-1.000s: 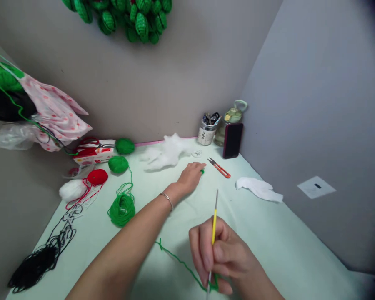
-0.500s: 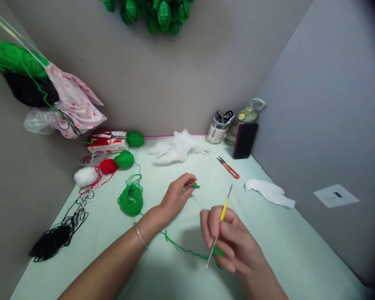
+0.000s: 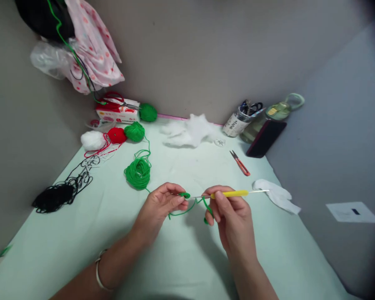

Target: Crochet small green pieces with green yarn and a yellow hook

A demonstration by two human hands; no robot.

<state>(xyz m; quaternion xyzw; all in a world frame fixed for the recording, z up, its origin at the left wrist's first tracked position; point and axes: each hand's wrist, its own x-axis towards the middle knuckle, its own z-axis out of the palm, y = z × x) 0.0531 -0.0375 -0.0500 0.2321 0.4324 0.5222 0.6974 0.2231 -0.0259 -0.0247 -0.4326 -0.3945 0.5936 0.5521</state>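
Observation:
Between the thumb and fingers of my left hand (image 3: 162,208) is a small green crochet piece (image 3: 184,195). My right hand (image 3: 234,216) grips a crochet hook (image 3: 234,193) with a yellow handle and metal ends. The hook lies nearly level, its left tip at or close to the crochet piece; whether it goes through a stitch I cannot tell. A strand of green yarn (image 3: 183,213) loops below, between the two hands. Another small green bit (image 3: 206,221) shows by the lower fingers of my right hand. Behind my left hand lies a loose green yarn coil (image 3: 138,174).
Green (image 3: 134,131), red (image 3: 117,135) and white yarn balls (image 3: 93,141) and a black yarn tangle (image 3: 53,197) lie left. White stuffing (image 3: 193,131) sits at the back. Orange thread snips (image 3: 240,163), a phone (image 3: 266,138), a pen tin (image 3: 235,124) and a white glove (image 3: 278,196) are right.
My hands have come together over the table. The crochet hook has turned from steep to nearly level, its tip now by the green crochet piece. The view has tipped downward.

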